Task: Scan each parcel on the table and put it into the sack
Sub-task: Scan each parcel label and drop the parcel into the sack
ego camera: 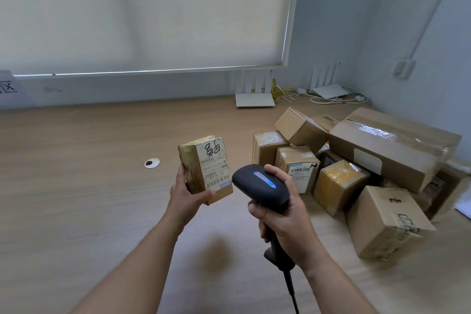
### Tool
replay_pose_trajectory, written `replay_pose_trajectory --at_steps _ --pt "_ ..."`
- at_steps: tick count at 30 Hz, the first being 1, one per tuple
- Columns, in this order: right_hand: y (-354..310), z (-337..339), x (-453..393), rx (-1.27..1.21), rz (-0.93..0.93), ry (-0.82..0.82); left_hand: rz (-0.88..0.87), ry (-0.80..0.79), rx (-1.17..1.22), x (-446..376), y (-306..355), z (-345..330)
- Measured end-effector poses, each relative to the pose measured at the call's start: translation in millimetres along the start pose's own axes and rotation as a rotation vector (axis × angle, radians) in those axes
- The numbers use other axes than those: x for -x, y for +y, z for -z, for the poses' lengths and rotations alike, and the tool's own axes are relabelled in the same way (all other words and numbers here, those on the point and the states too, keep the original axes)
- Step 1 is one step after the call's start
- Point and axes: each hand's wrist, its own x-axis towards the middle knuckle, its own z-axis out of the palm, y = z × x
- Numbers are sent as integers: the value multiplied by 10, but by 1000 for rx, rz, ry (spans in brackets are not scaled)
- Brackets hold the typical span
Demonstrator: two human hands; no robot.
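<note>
From my head view: my left hand (187, 192) has its fingers and thumb curled round a small taped parcel (206, 167), holding it up off the bench (89, 160) with the label and its barcodes turned toward me. My right hand (281, 208) is wrapped tight round the grip of the black scanner (260, 185), the scanner's head just beside the parcel's lower right corner and aimed across at the label. So I judge I'm right at the scan step for this one; whether it has registered I can't tell, no beam shows on the label.

Plenty left, by the look of it. To the right of my scanner hand sits a pile of cardboard boxes (356, 173), some leaning on each other: a labelled one (297, 163) right behind my knuckles, a yellow-taped one (339, 183) beyond it, a long box (392, 145) at the back, another (384, 222) nearest me. All still to be scanned, I'd say.

The sack isn't in view, so I can't say what's already inside it.
</note>
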Motion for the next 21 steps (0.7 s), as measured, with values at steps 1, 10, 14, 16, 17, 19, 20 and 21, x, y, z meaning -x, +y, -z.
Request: replay_pose_trajectory --at_steps 1,10,14,16,17,19,20,21 --pt "-3 8 10 0 7 0 -11 11 -2 53 -4 2" --pt "36 -77 147 -24 15 -80 -15 175 -48 601 -254 162" --pt "106 -225 249 -32 2 -143 12 280 -90 890 -379 343" --pt "126 -330 306 -39 -19 -197 25 336 -104 1040 -412 447" --pt "127 -384 334 -44 -29 -220 29 361 -108 1105 -434 501" --pt "128 -503 383 -54 -39 -265 32 406 -116 1247 -449 609" --pt "126 -569 406 -58 -40 -284 32 430 -118 1313 -456 670" --pt "123 -640 427 -63 -39 -300 20 452 -118 1376 -454 729"
